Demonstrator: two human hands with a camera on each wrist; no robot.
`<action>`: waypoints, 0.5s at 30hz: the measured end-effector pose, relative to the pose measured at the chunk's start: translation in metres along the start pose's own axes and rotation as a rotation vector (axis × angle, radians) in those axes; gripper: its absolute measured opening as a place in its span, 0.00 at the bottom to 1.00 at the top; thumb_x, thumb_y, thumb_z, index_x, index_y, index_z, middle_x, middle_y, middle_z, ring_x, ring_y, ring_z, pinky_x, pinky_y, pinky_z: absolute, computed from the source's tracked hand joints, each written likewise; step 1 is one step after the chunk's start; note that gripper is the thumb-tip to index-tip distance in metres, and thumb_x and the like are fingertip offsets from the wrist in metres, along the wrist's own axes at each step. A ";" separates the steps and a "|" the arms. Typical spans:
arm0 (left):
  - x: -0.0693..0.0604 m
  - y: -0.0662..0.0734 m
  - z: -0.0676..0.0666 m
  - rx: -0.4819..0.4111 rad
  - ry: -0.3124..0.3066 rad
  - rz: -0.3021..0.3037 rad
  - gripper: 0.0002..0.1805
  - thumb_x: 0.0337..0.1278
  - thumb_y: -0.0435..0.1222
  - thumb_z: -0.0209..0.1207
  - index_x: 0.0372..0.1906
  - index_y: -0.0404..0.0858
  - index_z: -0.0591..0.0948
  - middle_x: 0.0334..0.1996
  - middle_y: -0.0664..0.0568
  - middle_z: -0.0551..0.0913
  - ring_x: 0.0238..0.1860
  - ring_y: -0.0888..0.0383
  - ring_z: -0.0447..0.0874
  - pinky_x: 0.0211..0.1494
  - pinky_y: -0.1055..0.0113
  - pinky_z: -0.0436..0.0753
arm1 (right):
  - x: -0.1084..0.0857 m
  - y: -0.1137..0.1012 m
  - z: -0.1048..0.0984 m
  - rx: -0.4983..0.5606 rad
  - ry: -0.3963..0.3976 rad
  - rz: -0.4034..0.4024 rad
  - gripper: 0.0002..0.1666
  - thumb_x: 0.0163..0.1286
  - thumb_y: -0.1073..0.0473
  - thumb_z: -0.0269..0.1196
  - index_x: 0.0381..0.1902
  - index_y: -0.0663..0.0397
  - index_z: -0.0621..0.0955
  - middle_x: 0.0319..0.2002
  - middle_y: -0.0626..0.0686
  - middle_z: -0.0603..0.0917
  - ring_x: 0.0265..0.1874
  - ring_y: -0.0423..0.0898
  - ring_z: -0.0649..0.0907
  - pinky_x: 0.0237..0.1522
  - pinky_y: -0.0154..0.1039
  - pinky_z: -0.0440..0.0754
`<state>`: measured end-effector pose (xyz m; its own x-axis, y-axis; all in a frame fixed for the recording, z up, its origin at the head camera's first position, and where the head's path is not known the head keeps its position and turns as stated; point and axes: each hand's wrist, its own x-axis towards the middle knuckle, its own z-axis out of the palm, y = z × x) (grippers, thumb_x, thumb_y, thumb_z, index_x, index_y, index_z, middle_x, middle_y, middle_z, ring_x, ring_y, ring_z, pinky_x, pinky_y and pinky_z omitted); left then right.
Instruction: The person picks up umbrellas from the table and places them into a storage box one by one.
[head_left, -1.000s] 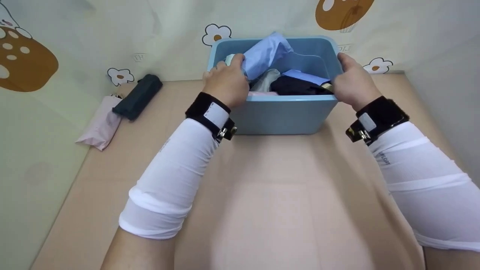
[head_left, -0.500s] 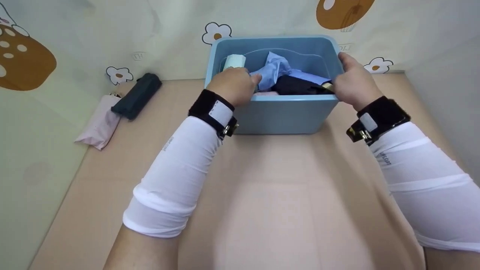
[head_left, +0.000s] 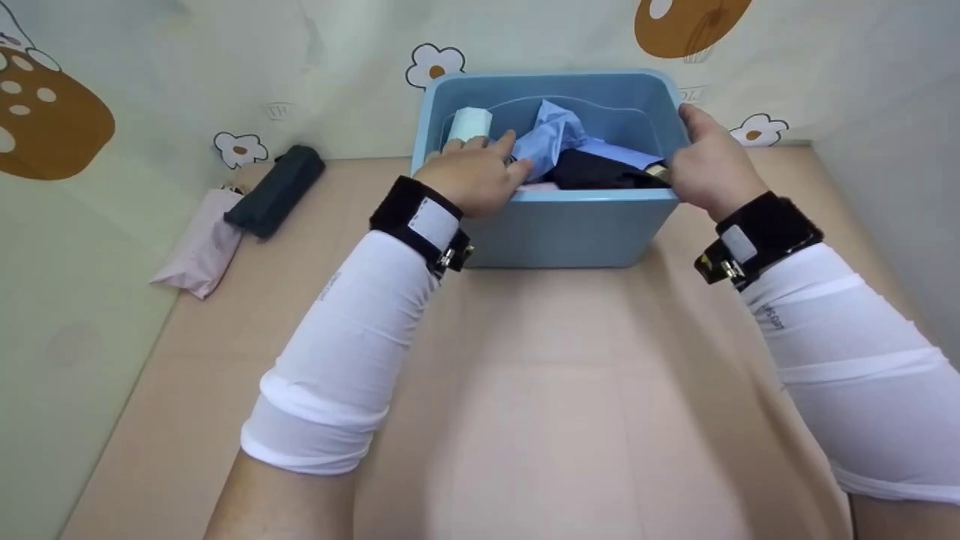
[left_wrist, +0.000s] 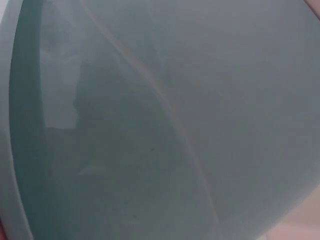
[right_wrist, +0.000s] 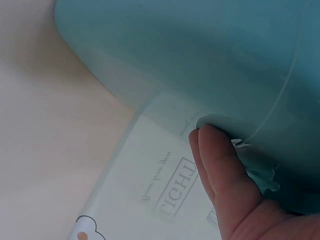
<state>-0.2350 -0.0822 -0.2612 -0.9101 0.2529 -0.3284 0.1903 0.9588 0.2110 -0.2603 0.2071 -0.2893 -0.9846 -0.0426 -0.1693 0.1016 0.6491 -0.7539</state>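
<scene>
A blue plastic bin (head_left: 566,232) stands at the far side of the table against the wall. Over its near left corner lies my left hand (head_left: 474,174), fingers spread among the contents. Around the hand are a pale mint rolled item (head_left: 472,124) and a crumpled light-blue fabric bundle (head_left: 553,135). A black item (head_left: 600,171) lies at the bin's near side. My right hand (head_left: 711,163) holds the bin's right rim; in the right wrist view its fingers (right_wrist: 220,160) lie along the bin's side. Bin wall fills the left wrist view, hiding the left fingers.
At the table's far left, a dark green rolled pouch (head_left: 275,192) lies partly over a pink pouch (head_left: 201,247). A patterned sheet (head_left: 352,82) hangs behind the bin. The beige tabletop (head_left: 547,405) stretches toward the person.
The light-blue bundle in my left hand went down into the bin. My left fingers have let go of it and spread. The right hand stays on the rim.
</scene>
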 end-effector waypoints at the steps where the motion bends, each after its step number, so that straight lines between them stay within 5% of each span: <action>1: 0.000 0.000 0.000 -0.002 -0.009 0.001 0.41 0.80 0.65 0.25 0.87 0.52 0.40 0.87 0.46 0.43 0.87 0.38 0.38 0.86 0.38 0.44 | 0.000 0.000 0.000 -0.002 -0.001 0.002 0.49 0.72 0.69 0.41 0.87 0.46 0.41 0.86 0.55 0.51 0.83 0.58 0.56 0.82 0.64 0.52; 6: 0.000 0.001 -0.001 -0.018 -0.042 -0.014 0.43 0.77 0.69 0.23 0.86 0.54 0.36 0.87 0.46 0.37 0.87 0.37 0.31 0.85 0.37 0.34 | 0.000 -0.001 0.000 -0.009 0.010 0.004 0.48 0.72 0.69 0.41 0.87 0.46 0.42 0.86 0.55 0.52 0.82 0.58 0.57 0.82 0.63 0.51; 15: 0.003 0.002 -0.005 -0.015 -0.119 -0.033 0.43 0.75 0.70 0.20 0.85 0.57 0.32 0.87 0.41 0.36 0.86 0.35 0.29 0.85 0.38 0.30 | 0.001 0.001 0.000 -0.023 0.022 -0.010 0.49 0.71 0.69 0.41 0.87 0.47 0.43 0.85 0.55 0.54 0.83 0.57 0.57 0.83 0.61 0.51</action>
<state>-0.2390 -0.0798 -0.2573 -0.8653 0.2354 -0.4426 0.1542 0.9651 0.2118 -0.2612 0.2075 -0.2907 -0.9886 -0.0326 -0.1473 0.0884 0.6660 -0.7407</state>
